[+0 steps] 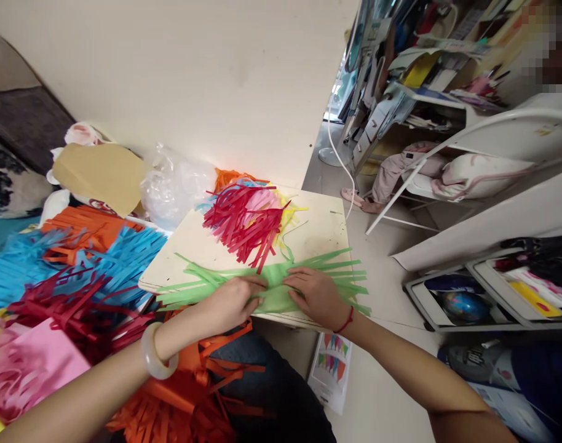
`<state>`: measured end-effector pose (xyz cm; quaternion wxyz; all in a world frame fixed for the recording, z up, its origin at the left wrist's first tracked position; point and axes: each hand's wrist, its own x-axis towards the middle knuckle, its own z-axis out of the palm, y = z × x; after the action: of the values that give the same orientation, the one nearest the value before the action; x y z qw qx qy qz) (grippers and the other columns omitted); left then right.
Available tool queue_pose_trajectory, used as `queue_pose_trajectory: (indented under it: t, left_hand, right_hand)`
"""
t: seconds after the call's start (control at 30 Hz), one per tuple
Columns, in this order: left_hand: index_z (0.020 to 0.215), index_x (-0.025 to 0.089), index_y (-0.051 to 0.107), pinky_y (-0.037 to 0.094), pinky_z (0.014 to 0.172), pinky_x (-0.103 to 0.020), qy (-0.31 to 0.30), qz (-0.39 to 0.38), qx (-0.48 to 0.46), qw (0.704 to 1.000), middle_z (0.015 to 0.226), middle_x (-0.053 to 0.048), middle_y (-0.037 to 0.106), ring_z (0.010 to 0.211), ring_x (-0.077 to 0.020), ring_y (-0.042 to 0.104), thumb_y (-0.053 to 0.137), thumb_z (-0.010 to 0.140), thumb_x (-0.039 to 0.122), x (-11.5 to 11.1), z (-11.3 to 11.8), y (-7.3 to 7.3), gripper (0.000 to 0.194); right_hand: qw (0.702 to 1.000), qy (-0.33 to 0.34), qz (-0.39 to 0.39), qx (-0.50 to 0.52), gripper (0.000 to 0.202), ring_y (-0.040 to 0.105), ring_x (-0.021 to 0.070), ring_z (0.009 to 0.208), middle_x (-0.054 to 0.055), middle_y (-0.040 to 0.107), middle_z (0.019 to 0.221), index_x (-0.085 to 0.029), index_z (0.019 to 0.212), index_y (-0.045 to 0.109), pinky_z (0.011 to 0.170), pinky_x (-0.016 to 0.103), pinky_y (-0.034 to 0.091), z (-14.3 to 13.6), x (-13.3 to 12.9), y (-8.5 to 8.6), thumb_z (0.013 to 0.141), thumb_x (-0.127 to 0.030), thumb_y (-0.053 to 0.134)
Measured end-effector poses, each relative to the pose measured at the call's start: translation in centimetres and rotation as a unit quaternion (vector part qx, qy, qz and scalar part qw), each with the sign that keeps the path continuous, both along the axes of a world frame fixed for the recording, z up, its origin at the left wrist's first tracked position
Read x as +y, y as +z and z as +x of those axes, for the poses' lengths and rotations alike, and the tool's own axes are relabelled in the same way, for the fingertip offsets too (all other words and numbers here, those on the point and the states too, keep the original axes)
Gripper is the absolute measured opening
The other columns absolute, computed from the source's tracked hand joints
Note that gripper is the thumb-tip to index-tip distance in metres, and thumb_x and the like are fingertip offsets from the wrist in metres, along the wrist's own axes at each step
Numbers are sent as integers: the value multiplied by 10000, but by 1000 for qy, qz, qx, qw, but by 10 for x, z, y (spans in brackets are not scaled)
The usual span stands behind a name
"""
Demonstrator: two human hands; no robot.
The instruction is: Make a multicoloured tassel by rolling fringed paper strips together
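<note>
A sheet of green fringed tissue paper (pixel 276 298) lies across the near edge of a small cream table (pixel 318 227), its cut strips fanning out to the left and right. My left hand (pixel 237 300) has its fingers bent and closed on the uncut middle of the sheet. Opposite it, my right hand (pixel 318 296) grips the same middle band between fingers and thumb. A small gap separates the two hands. Just beyond them sits a pile of tissue tassels, with a red tassel (pixel 244 215) on top and pink, yellow, blue and orange around it.
Blue fringed paper (pixel 128 261) and pink paper (pixel 45 363) are heaped at left. Orange fringed paper (pixel 179 394) covers my lap. A clear plastic bag (pixel 174 184) stands behind the table. Below right is a printed packet (pixel 331 369). Another person sits near a white folding chair (pixel 419 163).
</note>
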<state>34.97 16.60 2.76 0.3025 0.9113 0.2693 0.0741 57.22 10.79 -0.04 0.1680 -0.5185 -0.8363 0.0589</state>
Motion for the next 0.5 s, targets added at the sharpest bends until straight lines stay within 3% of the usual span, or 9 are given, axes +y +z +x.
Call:
queue_pose_trajectory:
  t: [0.1, 0.2, 0.3, 0.4, 0.47, 0.5]
  left_hand:
    - [911, 134, 693, 502, 937, -317, 5, 19, -15, 1000, 1024, -105, 702, 1017, -196, 652, 451, 844, 90, 3, 4, -8, 255]
    - [906, 139, 687, 514, 918, -308, 1, 28, -35, 999, 981, -96, 698, 1007, -195, 650, 470, 816, 75, 4, 3, -13, 243]
    - [951, 139, 670, 521, 903, -310, 0, 30, -45, 999, 1023, -96, 682, 1008, -194, 643, 476, 817, 82, 2, 0, -16, 243]
    - [963, 140, 656, 515, 918, -320, -1, 41, -37, 998, 1079, -106, 663, 1020, -197, 634, 466, 825, 80, -3, -2, -19, 242]
    - [980, 137, 640, 511, 928, -323, 1, 58, -25, 998, 1115, -113, 643, 1010, -193, 634, 448, 830, 70, -8, -2, -21, 253]
    - [988, 136, 632, 512, 925, -323, 2, 68, -15, 998, 1127, -117, 633, 1003, -193, 635, 440, 832, 67, -11, -1, -22, 257]
  right_hand:
    - [998, 2, -1, -58, 216, 586, 223, 1047, 77, 707, 1022, -170, 1010, 674, 915, 374, 430, 5, 1, 4, 831, -138, 558]
    - [988, -37, 0, -148, 347, 598, 229, 1006, 91, 700, 1057, -166, 1090, 661, 892, 376, 419, 34, -6, 13, 787, -49, 539]
    - [961, -144, -25, -236, 410, 627, 232, 979, 101, 706, 1054, -180, 1151, 650, 836, 355, 434, 85, -16, 34, 798, -27, 509]
    - [903, -262, -94, -326, 326, 663, 276, 852, 130, 724, 920, -158, 1109, 674, 760, 385, 455, 119, -22, 62, 808, -97, 567]
    - [912, -248, -105, -310, 311, 664, 277, 840, 130, 723, 913, -147, 1111, 670, 745, 378, 465, 111, -15, 74, 806, -171, 616]
    - [938, -199, -79, -272, 317, 656, 257, 903, 120, 714, 1000, -161, 1140, 655, 784, 359, 467, 97, -8, 76, 830, -199, 604]
